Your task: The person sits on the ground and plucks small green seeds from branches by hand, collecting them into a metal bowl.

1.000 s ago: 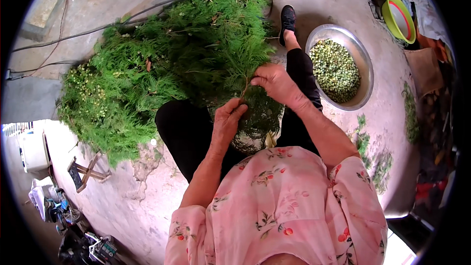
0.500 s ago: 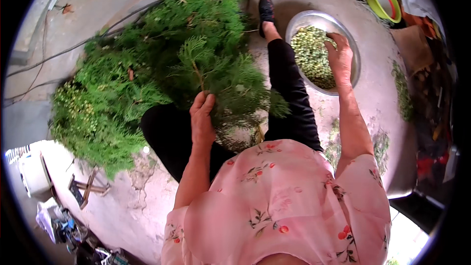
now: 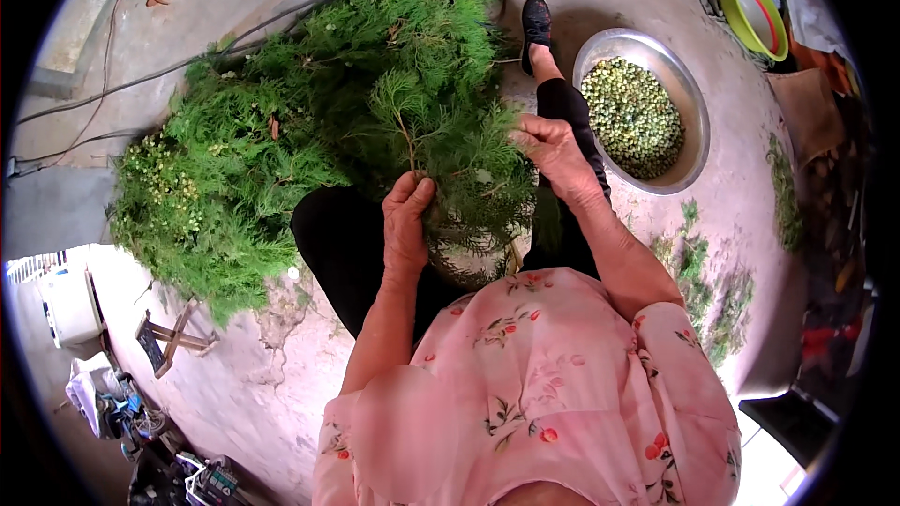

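Observation:
My left hand (image 3: 405, 223) is closed around the woody stem of a leafy green evergreen branch (image 3: 480, 167), held over my lap. Its flat, feathery sprays spread to the right. At the right edge of those sprays my right hand (image 3: 564, 161) is closed in a pinch; whatever lies between thumb and fingers is too small to make out. To the right of my leg sits a round metal basin (image 3: 697, 105), with many small pale-green seed cones (image 3: 630, 120) inside.
A large heap of cut evergreen branches (image 3: 244, 141) covers the floor at left. Dark cables (image 3: 94, 98) run behind it. A small wooden stool (image 3: 172, 339) stands at lower left. Loose green sprigs (image 3: 694, 253) lie below the basin. A yellow-green plastic basin (image 3: 745, 23) leans at far right.
My right hand has left the metal basin and come left to the branch, its fingers now pinched at the foliage. My left hand keeps its hold on the stem.

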`<state>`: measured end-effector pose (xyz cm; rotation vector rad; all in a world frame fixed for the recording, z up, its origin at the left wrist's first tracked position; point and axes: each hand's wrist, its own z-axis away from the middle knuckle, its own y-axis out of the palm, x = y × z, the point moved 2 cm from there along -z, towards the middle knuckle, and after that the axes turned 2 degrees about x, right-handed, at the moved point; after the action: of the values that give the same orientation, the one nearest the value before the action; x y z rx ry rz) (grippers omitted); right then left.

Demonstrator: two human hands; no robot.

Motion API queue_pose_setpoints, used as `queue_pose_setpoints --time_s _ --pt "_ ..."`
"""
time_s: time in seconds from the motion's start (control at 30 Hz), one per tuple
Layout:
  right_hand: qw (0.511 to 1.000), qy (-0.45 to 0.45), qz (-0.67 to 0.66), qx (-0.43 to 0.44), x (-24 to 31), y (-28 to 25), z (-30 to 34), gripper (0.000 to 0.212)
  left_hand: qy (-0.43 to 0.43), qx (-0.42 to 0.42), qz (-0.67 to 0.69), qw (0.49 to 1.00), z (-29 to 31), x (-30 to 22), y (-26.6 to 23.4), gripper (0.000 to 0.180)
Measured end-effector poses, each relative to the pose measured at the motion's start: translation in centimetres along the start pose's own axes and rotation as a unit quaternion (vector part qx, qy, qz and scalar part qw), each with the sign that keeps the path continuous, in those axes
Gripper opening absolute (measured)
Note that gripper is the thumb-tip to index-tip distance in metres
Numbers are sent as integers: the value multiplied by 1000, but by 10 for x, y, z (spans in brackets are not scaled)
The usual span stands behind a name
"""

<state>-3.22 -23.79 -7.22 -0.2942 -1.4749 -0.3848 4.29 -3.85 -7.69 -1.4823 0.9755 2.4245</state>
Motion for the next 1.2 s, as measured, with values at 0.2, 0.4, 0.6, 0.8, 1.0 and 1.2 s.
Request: queue_pose_setpoints --time_s 0.2,0.4,0.6,0.8,1.0,1.2 --pt "975 -90 164 122 22 0 0 20 20 -22 -32 999 -2 4 -9 10" --pt "960 -81 198 180 6 16 5 32 24 -29 -51 998 -2 2 -7 10" --pt "952 -122 267 91 1 22 10 22 34 -49 -152 987 1 4 -2 8" --pt "850 -257 451 -92 1 23 9 3 15 -20 -181 983 0 11 18 9" --pt "890 -142 361 -241 -8 -55 -10 11 14 -62 -151 987 0 4 -2 11" --pt "946 149 -267 -104 -37 -48 -3 27 -115 -93 248 957 -13 3 0 21"
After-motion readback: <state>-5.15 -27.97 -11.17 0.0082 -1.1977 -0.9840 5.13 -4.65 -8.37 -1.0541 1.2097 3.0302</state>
